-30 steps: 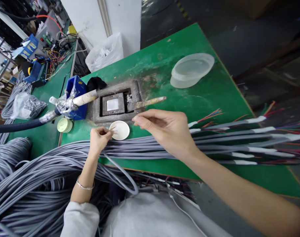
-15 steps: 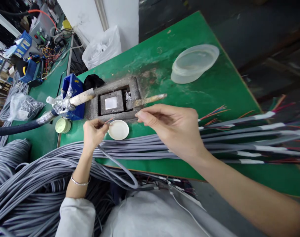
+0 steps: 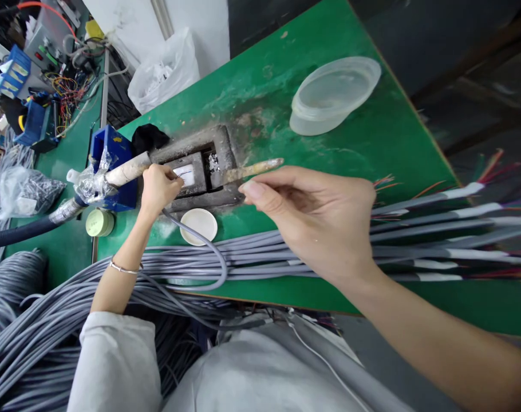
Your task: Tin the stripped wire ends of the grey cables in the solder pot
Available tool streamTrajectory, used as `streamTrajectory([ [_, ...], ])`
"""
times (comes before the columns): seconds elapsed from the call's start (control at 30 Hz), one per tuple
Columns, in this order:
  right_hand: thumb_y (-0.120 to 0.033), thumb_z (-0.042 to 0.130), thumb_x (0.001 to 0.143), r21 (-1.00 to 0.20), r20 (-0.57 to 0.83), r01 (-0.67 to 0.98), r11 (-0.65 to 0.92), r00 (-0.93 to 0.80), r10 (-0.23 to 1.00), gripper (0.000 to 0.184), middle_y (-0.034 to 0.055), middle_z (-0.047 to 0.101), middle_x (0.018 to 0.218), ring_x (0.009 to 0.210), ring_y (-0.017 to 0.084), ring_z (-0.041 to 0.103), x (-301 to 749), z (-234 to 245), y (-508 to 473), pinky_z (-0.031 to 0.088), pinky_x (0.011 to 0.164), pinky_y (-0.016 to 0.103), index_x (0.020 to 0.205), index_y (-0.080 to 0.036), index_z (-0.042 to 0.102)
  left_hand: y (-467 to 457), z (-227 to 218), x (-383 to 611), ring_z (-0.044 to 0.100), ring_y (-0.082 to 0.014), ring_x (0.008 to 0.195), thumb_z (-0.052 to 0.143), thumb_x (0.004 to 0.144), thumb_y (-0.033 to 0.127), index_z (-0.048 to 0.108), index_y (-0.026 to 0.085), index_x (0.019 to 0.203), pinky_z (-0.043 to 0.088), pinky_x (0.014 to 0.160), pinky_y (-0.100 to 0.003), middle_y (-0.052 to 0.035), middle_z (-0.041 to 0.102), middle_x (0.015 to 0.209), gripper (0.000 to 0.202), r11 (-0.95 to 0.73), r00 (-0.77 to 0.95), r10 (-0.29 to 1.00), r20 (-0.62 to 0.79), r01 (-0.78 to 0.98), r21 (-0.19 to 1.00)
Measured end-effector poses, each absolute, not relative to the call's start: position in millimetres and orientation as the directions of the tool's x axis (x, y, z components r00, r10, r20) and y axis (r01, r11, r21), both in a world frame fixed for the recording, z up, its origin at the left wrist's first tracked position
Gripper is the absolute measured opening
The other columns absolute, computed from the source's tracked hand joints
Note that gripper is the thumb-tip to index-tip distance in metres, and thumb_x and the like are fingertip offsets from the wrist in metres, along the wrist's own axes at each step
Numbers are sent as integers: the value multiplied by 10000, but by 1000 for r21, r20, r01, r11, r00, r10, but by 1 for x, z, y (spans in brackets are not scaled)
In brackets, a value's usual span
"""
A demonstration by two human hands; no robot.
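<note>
My left hand (image 3: 156, 187) is closed on the end of a grey cable (image 3: 209, 252) and holds its stripped wire tips over the shiny molten metal in the solder pot (image 3: 192, 171), which is sunk into the green table (image 3: 363, 149). The cable loops back down past a small white dish (image 3: 199, 225) that lies just in front of the pot. My right hand (image 3: 316, 217) hovers above the bundle of grey cables (image 3: 260, 263), thumb and forefinger pinched together near a crusted scraper stick (image 3: 254, 169); what they hold is too small to name.
Clear plastic tubs (image 3: 333, 94) are stacked at the back right. A fume hose (image 3: 37, 220) with a nozzle reaches the pot beside a blue bin (image 3: 114, 154) and a green-lidded jar (image 3: 99, 222). Taped cable ends (image 3: 449, 223) with coloured wires lie to the right. Coils of cable (image 3: 28, 320) hang at left.
My left hand has lifted the cable's wire tips off the white dish and carried them up to the solder pot. My right hand has hardly moved.
</note>
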State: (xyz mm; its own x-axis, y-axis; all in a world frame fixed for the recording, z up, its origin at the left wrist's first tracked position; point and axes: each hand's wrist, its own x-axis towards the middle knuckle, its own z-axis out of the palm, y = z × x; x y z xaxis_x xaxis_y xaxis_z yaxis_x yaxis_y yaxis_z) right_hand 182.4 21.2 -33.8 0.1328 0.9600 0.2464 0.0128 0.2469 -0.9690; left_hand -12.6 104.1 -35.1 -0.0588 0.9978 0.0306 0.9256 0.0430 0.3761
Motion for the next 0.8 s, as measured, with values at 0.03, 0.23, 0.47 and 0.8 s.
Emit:
streamTrajectory([
  [0.03, -287, 649, 780, -969, 246, 20, 246, 135, 960, 113, -7, 676, 653, 576, 126, 582, 183, -34, 21, 494, 579, 275, 681, -241, 675, 105, -36, -12, 525, -159, 520, 580, 574, 107, 591, 136, 514, 420, 590, -283, -27, 542, 494, 68, 45, -59, 998, 25, 926, 375],
  [0.23, -305, 643, 784, -973, 229, 45, 225, 149, 962, 118, -5, 694, 688, 595, 137, 601, 185, -33, 21, 502, 578, 284, 686, -249, 678, 112, -40, -7, 518, -154, 544, 584, 578, 102, 560, 148, 516, 412, 599, -274, -6, 516, 499, 81, 57, -62, 998, 5, 938, 342],
  [0.47, -199, 653, 769, -972, 232, 17, 232, 177, 957, 99, -30, 679, 672, 588, 106, 580, 183, -33, 21, 488, 585, 262, 681, -241, 671, 117, -48, -4, 534, -168, 584, 578, 590, 103, 577, 143, 537, 414, 627, -281, -19, 535, 522, 66, 57, -58, 998, -6, 946, 319],
  [0.8, -281, 650, 779, -969, 242, 1, 247, 205, 948, 117, -10, 671, 660, 587, 133, 591, 183, -33, 24, 485, 562, 281, 667, -250, 656, 78, -17, -1, 406, -79, 395, 644, 625, 211, 557, 145, 493, 285, 416, -214, 0, 528, 438, 171, 77, -90, 996, -21, 680, 730],
])
